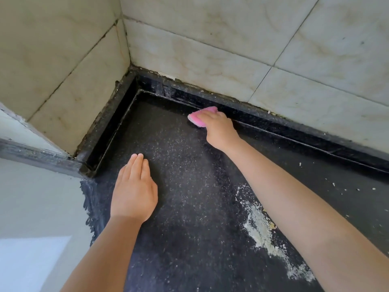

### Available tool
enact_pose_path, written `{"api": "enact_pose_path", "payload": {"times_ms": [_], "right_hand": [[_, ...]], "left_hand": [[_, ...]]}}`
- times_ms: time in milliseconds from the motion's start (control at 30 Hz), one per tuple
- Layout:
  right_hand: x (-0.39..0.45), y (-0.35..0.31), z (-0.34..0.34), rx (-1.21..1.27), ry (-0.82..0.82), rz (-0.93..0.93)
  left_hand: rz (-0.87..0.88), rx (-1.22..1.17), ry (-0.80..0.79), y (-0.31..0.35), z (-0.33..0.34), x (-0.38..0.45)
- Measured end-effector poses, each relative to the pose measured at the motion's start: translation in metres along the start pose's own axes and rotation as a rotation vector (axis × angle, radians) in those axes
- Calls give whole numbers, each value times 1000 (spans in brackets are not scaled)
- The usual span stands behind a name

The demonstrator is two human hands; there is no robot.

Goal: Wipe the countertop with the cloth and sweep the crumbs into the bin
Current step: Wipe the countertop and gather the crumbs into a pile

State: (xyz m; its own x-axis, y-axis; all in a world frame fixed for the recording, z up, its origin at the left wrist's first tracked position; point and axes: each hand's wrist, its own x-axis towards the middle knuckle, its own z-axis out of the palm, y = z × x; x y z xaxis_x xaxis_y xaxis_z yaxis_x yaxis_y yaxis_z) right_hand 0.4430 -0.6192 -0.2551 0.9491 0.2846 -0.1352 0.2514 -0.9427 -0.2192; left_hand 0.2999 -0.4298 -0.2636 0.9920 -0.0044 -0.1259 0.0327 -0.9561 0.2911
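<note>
My right hand (pixel 219 129) presses a folded pink cloth (pixel 200 116) onto the black speckled countertop (pixel 179 165), close to the raised back lip. Only the cloth's left part shows beyond my fingers. My left hand (pixel 134 192) lies flat on the countertop near its left edge, fingers together, holding nothing. A pale streak of crumbs (pixel 263 230) runs diagonally under my right forearm toward the lower right. A few single crumbs (pixel 334 184) lie further right. No bin is in view.
A raised black stone lip (pixel 273 123) borders the countertop at the back and left. Stained cream wall tiles (pixel 210 60) meet in a corner behind it. A grey-white wall surface (pixel 37 207) sits at the left, beside the counter's ragged edge.
</note>
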Motion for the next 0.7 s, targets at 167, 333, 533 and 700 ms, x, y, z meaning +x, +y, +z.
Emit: {"api": "enact_pose_path", "payload": {"times_ms": [167, 333, 533, 700], "right_hand": [[-26, 30, -7, -80, -69, 137], [-81, 76, -8, -53, -64, 278], [-104, 78, -45, 132, 3, 256], [-76, 95, -27, 24, -5, 251]], "left_hand": [[-6, -25, 26, 3, 1, 0], [-12, -2, 41, 1, 5, 1], [-32, 64, 10, 7, 1, -3], [-54, 128, -7, 40, -4, -6]]}}
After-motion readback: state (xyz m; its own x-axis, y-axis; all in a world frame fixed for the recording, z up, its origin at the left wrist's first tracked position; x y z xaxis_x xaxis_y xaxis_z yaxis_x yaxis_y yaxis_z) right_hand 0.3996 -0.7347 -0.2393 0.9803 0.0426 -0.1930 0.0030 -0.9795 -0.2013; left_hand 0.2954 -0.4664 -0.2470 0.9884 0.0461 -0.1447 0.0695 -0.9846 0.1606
